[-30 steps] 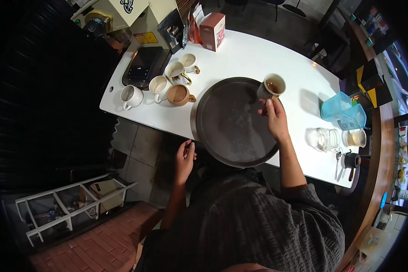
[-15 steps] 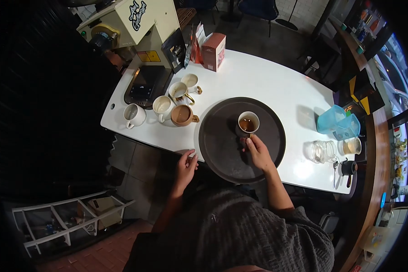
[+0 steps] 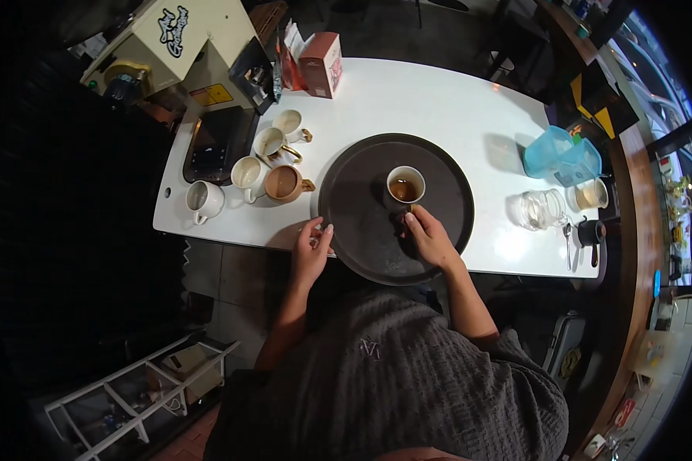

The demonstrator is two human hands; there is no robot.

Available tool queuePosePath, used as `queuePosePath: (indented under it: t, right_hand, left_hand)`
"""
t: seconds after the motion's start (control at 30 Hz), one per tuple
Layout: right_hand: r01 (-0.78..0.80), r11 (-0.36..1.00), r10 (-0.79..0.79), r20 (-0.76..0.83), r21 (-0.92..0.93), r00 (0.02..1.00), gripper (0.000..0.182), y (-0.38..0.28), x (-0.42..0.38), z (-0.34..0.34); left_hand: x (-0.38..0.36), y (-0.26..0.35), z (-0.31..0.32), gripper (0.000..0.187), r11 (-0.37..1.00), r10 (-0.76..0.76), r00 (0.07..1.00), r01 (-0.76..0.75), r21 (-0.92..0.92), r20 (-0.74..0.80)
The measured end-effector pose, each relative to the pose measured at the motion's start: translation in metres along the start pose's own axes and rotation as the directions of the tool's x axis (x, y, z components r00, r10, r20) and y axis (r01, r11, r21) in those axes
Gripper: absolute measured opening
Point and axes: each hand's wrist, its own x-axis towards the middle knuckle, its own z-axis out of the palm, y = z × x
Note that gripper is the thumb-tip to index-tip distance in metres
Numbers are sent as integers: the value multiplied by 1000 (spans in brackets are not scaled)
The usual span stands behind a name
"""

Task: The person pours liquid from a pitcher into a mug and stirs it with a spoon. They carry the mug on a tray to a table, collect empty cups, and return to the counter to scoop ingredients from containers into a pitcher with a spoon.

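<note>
A round dark tray (image 3: 361, 238) lies on the white table (image 3: 407, 84), its near rim reaching past the front edge. On it stands a white-rimmed cup (image 3: 404, 170) with some brown liquid at the bottom. My right hand (image 3: 432, 240) is closed on the cup's handle, at the side nearest me. Beside the tray's left rim is my left hand (image 3: 311, 250), fingers loosely apart and holding nothing, its fingertips close to the rim. To the left, a brown mug (image 3: 283, 184) and several white mugs (image 3: 204, 200) are grouped on the table.
A cream machine (image 3: 200, 46) with a black base fills the back left. Next to it are a red-brown box (image 3: 321, 65) and pouches. On the right stand blue pitchers (image 3: 550, 154), a glass jar (image 3: 542, 209), a spoon (image 3: 568, 246) and a small dark pot (image 3: 590, 232).
The whole scene has shifted up and left in view as my head moved. My right hand still grips the cup on the tray; my left hand has come nearer the tray's rim.
</note>
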Motion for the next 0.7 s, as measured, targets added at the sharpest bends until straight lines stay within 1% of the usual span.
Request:
queuePosePath:
  t: [0.03,0.07,0.1,0.13,0.17,0.2,0.23,0.27,0.3,0.33,0.37,0.4,0.43,0.47,0.5,0.53,0.57,0.6,0.63,0.67,0.7]
  right_hand:
    - [-1,999,1,8,-52,1000,24,-2,-1,-1]
    - [-5,999,5,3,-52,1000,24,-5,-2,-1]
    - [108,979,-119,-55,-174,991,25,-8,-3,0]
    - [209,931,-246,-94,-299,965,25,-9,-5,-2]
    - [207,930,-245,-95,-302,965,25,-7,-6,-7]
    - [160,954,-206,-165,-254,965,25,-2,-7,-16]
    - [118,972,-164,-231,-202,959,25,3,-5,-25]
    - [87,985,-140,-385,-152,912,25,3,-2,-34]
    - [-41,967,-81,-452,-253,888,22,1,-2,-51]
    - [-29,875,-252,-506,-484,825,22,9,4,-69]
    - [-47,730,-427,-508,-682,748,24,19,12,-81]
    - [-39,728,-432,-502,-685,750,24,31,18,-86]
    - [-168,653,-427,-542,-739,724,26,40,23,-90]
    - [-295,564,-429,-579,-771,694,29,47,27,-94]
    - [-283,565,-435,-571,-775,696,29,53,31,-97]
    - [-276,582,-364,-549,-765,753,31,57,35,-97]
    - [-270,598,-289,-517,-755,806,33,61,38,-97]
    - [-268,626,-289,-537,-732,792,32,64,41,-96]
    - [-250,626,-294,-521,-739,802,32,66,42,-97]
    - [-254,655,-282,-543,-711,791,32,68,42,-98]
    - [-256,684,-271,-564,-683,780,31,69,42,-100]
  left_hand:
    - [1,5,2,40,999,-21,1000,21,35,-13]
    - [2,10,3,43,998,-55,998,55,28,-6]
    - [7,5,4,43,998,-57,998,57,28,-1]
    - [12,4,5,45,985,41,998,-33,169,-45]
    - [14,3,8,47,944,145,987,-115,310,-75]
    - [14,1,14,51,954,118,984,-75,291,-132]
    - [16,-4,16,51,954,123,983,-80,287,-135]
    - [21,-15,17,50,939,131,976,-67,338,-172]
    - [27,-26,19,50,921,139,968,-48,386,-211]
    - [32,-36,21,50,923,141,965,-48,382,-220]
    - [36,-42,24,50,883,176,954,-44,467,-242]
    - [39,-48,26,50,836,211,942,-36,548,-260]
    - [39,-39,28,50,838,211,940,-33,545,-267]
    - [39,-22,29,51,789,175,947,28,613,-269]
    - [40,-9,31,52,731,140,951,88,676,-275]
    - [42,-5,37,45,683,206,929,88,725,-307]
    - [44,0,40,45,684,206,924,99,723,-322]
    - [46,5,42,43,642,145,936,157,750,-320]
    - [46,9,44,41,596,81,943,213,774,-322]
    - [46,3,45,41,598,74,936,233,767,-343]
    - [48,-7,45,39,604,174,926,169,779,-335]
